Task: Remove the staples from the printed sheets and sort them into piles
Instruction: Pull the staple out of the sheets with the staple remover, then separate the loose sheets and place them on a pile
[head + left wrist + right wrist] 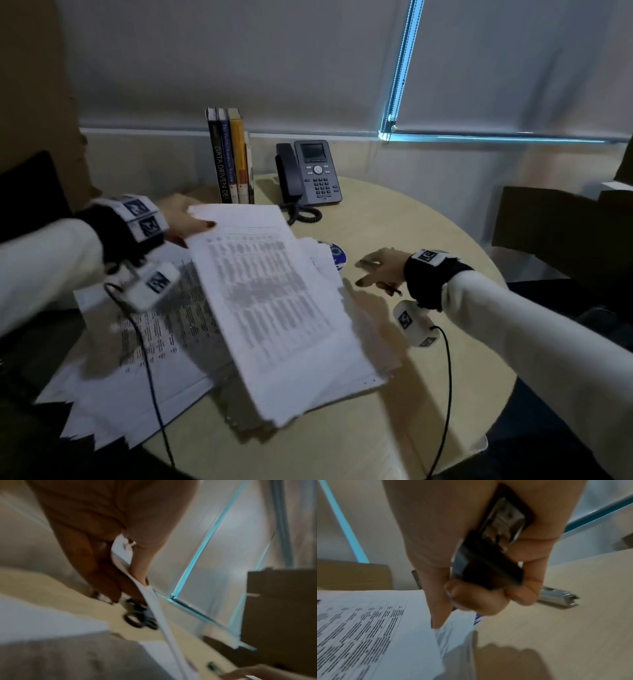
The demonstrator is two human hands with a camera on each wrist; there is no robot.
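Sleeves, cream, one per forearm, sit closest in the head view. Round beige table [428,219] carries everything. Loose printed sheets [150,346] fan over its left half; a second pile [373,346] lies under and right of the lifted stack. Stapled stack of printed sheets [270,305] hangs tilted above the piles, top-left corner pinched by left hand [185,219], thumb on top, fingers [96,563] underneath; paper edge [159,609] runs between them in the wrist view. Desk phone [310,173] and three upright books [229,156] stand at the far edge. Right hand [380,269] hovers right of the stack, fingers [527,588] curled round a black staple remover [489,566], one finger extended toward the paper. Disc [337,255] peeks from beneath the sheets. Metal clip-like piece [558,598] lies on the table, blurred.
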